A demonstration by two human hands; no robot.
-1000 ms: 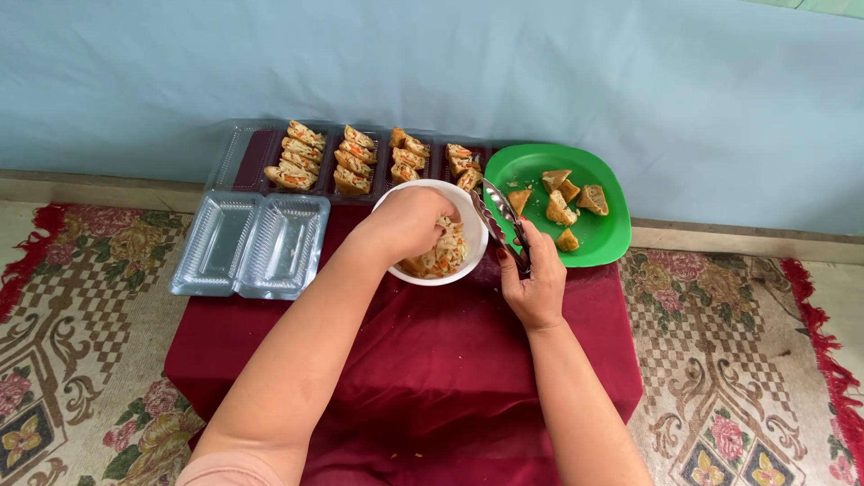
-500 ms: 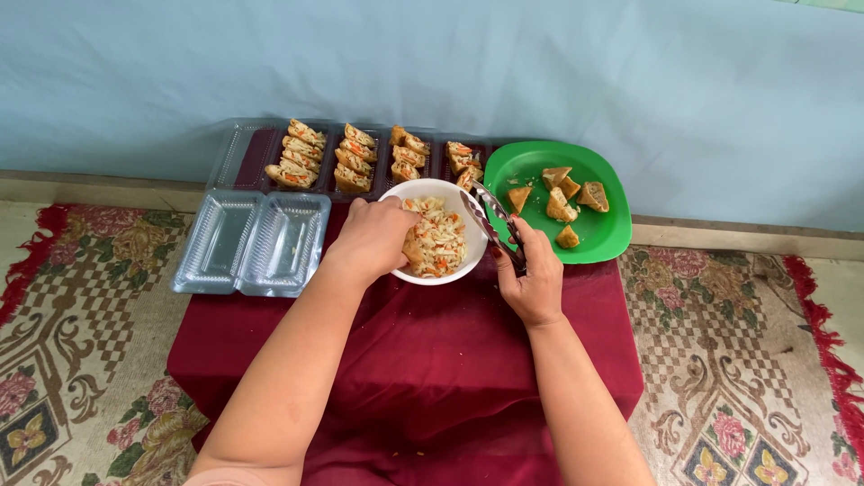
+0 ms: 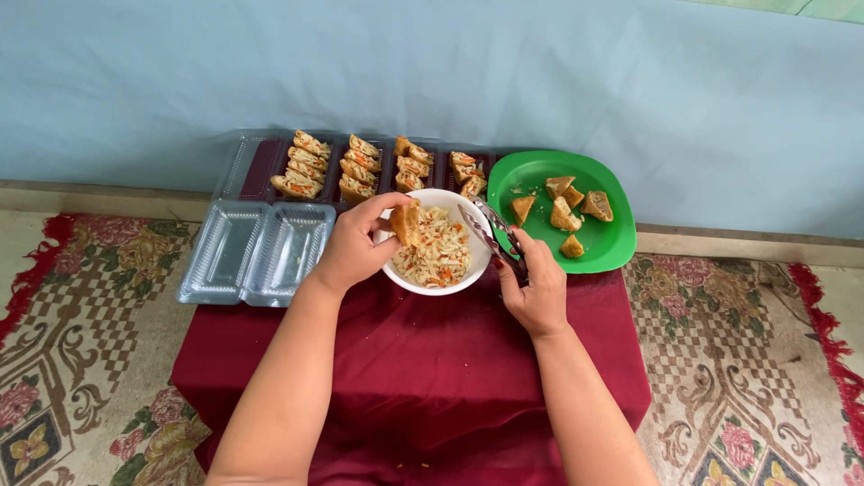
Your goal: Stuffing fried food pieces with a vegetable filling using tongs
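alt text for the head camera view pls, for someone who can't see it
Left hand holds a fried tofu piece over a white bowl of shredded filling while the right hand holds tongs at its rim. Behind, on a red cloth, sit trays of stuffed pieces, a green plate of tofu and an empty clear tray.

2 bare forearms, no sleeves in view; the right hand [image 3: 537, 292] has dark-painted nails.

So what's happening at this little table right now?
A person's left hand holds a fried tofu piece over a white bowl of shredded vegetable filling. The right hand holds metal tongs at the bowl's edge. More plain pieces lie on a green plate; filled ones sit in clear trays behind.
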